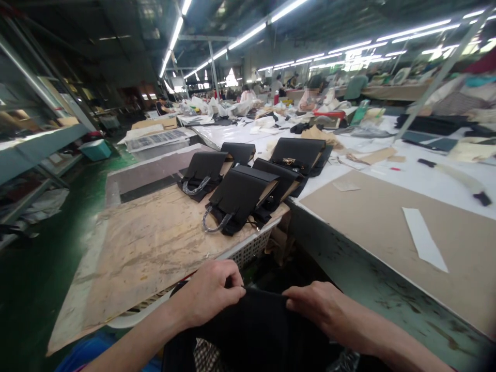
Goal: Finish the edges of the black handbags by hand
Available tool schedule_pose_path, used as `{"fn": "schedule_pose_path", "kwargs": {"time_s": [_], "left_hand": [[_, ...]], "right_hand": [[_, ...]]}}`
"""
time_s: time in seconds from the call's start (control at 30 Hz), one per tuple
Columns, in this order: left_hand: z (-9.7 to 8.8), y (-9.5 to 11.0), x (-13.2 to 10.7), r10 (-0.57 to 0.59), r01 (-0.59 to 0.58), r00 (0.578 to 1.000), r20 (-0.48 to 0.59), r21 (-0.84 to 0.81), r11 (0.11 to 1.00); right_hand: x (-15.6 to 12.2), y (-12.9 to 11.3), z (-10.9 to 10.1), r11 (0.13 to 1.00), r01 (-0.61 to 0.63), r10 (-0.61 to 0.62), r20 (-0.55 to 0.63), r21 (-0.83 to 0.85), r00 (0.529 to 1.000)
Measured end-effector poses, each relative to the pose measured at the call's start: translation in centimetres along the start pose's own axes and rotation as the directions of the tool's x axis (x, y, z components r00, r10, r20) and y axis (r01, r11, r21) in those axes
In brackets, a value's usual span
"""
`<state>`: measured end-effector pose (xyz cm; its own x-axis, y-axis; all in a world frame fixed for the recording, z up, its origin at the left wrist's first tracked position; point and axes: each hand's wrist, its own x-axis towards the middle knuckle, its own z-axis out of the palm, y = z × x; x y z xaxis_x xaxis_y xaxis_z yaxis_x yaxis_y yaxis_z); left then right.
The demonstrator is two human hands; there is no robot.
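A black piece of material (267, 330), smooth and matte, hangs from a worker's two bare hands at the near end of a workbench on a factory floor. Its upper edge runs nearly level from hand to hand, drawn almost straight, while the body drops from the grip toward the wearer and out of view; how far it extends, and so its long axis, cannot be told. The left hand (211, 292) pinches one end of that edge between thumb and curled fingers; the right hand (318, 305) closes on the other end, the two set apart with bare edge between. Below the left hand shows a patch of checked fabric (208, 355), possibly lining, though shadow makes that uncertain. Beyond the grip, black handbags (244, 194) lie clustered on a scuffed board (155, 237), the nearest with its handle (220, 227) in clear wrap. Right of the grip, a white strip (425, 240) rests on tan sheeting (368, 212).
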<state>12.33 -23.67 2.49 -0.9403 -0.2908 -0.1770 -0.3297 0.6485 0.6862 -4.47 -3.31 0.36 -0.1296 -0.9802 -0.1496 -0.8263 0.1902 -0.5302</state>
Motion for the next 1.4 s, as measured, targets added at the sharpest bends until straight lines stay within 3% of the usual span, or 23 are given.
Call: {"fn": "schedule_pose_path", "kwargs": {"time_s": [0.1,0.2,0.27,0.37,0.47,0.57,0.67,0.87,1.17,1.4], "left_hand": [[0.1,-0.1,0.1,0.014,-0.013,1.0,-0.013,0.029,0.999],[0.2,-0.3,0.2,0.009,-0.008,1.0,-0.022,0.038,0.999],[0.3,-0.3,0.2,0.016,-0.015,1.0,-0.025,0.035,0.999],[0.4,-0.1,0.1,0.03,-0.029,0.999,-0.041,0.045,0.999],[0.1,-0.1,-0.3,0.027,-0.024,0.998,-0.052,0.057,0.998],[-0.8,-0.5,-1.3,0.038,-0.037,0.999,-0.021,0.018,0.999],[-1.7,-1.3,-2.4,0.033,-0.033,0.999,-0.027,-0.018,0.999],[-2.3,-2.8,-3.6,-0.027,0.025,0.987,-0.156,-0.01,1.0],[-1.7,-2.7,-3.3,-0.065,0.073,0.964,-0.257,0.023,0.997],[-1.4,-2.4,-3.3,-0.111,0.134,0.954,-0.278,0.066,0.989]], "right_hand": [[-2.3,1.1,-1.2,0.998,-0.033,0.032,0.021,0.048,0.999],[-3.2,0.7,-1.2,0.997,-0.041,0.04,-0.022,-0.066,0.999],[-2.4,-0.7,-0.1,0.984,-0.067,0.041,-0.154,-0.168,0.987],[0.6,-3.7,2.9,0.96,-0.096,-0.006,-0.363,-0.262,0.932],[3.8,-6.0,5.4,0.99,-0.019,-0.032,-0.36,-0.137,0.932],[5.4,-6.4,6.3,0.999,0.035,-0.019,-0.382,0.033,0.924],[5.5,-5.6,6.1,0.995,0.067,-0.034,-0.371,0.075,0.928],[5.5,-4.7,5.9,0.987,0.068,-0.012,-0.356,0.144,0.934],[5.7,-4.8,6.0,0.982,0.084,-0.021,-0.342,0.172,0.939],[5.5,-4.7,5.9,0.969,0.107,-0.023,-0.349,0.222,0.937]]}}
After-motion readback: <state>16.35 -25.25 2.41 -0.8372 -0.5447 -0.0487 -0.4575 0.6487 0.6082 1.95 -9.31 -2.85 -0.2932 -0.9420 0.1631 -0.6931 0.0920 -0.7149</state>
